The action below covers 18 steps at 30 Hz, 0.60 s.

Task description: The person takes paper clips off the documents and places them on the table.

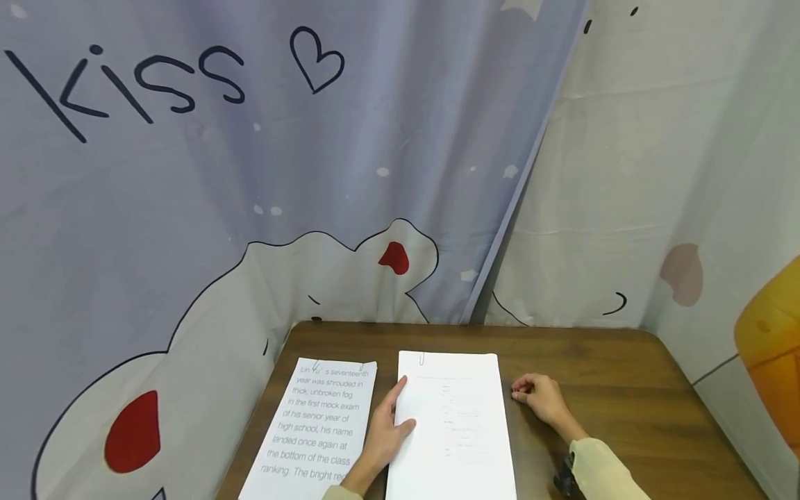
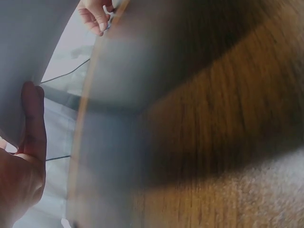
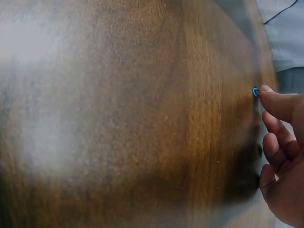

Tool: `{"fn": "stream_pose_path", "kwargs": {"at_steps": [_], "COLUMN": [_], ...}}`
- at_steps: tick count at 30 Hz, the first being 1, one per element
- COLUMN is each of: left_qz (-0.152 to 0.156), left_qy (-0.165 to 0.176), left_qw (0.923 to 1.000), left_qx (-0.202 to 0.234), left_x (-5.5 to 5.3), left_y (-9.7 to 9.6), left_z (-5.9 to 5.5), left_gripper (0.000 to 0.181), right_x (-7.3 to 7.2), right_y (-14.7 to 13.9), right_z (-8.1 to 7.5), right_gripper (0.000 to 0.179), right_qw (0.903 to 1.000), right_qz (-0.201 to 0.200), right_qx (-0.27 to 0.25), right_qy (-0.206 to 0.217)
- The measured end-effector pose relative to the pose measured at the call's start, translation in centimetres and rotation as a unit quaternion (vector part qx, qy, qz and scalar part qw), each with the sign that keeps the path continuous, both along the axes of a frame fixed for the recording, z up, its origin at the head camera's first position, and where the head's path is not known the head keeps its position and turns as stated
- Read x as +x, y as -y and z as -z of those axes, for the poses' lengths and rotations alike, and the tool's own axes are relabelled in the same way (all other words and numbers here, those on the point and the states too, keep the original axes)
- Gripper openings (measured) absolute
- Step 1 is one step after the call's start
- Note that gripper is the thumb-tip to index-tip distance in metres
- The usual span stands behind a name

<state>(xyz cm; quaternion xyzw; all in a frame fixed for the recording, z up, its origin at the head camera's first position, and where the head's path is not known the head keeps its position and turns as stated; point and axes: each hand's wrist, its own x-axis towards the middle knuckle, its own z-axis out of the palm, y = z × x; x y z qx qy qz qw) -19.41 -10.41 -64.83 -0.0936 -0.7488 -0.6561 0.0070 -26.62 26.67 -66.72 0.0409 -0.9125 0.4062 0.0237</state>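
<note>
My left hand (image 1: 384, 432) grips the left edge of a stack of white paper (image 1: 462, 430), the thumb lying on the top sheet. In the left wrist view, fingers stretch along the underside of the paper, which is raised off the table there. A paper clip (image 1: 421, 358) sits on the stack's top edge, left of its middle. To the right of the stack, my right hand (image 1: 542, 399) pinches a small blue paper clip (image 3: 256, 92) between thumb and fingertips, low over the tabletop. The other fingers of that hand are loosely curled.
Left of the stack lies a sheet with large printed text (image 1: 312, 423), with clips at its top edge. All of it lies on a brown wooden table (image 1: 625, 389) with rounded far corners. A printed curtain (image 1: 375, 173) hangs right behind the table's far edge.
</note>
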Motion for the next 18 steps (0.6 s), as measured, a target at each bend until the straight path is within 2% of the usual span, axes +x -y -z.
{"fn": "stream_pose_path", "kwargs": {"at_steps": [5,9,14,18], "left_qz": [-0.004,-0.003,0.003,0.004], "left_qy": [-0.005,-0.003,0.006,0.017], "left_qw": [1.0,1.0,1.0,0.9998], "left_qx": [-0.001,0.002,0.004,0.005], "left_x": [0.0,0.0,0.0,0.5], "left_y": [0.0,-0.1,-0.1,-0.1], "left_z": [0.0,0.0,-0.3,-0.2], "left_gripper": [0.088,0.089,0.088,0.088], "right_x": [0.0,0.0,-0.2,-0.4], "right_y": [-0.1,-0.1,-0.2,0.0], "right_z": [0.0,-0.2,-1.2,-1.9], "right_gripper": [0.009,0.009,0.009,0.006], "right_qw": [0.9999,1.0,0.9996,0.9994], "right_qz": [-0.002,-0.003,0.011,0.014], "right_qx": [0.016,0.007,-0.019,-0.018], "right_qy": [-0.003,-0.004,-0.018,-0.026]}}
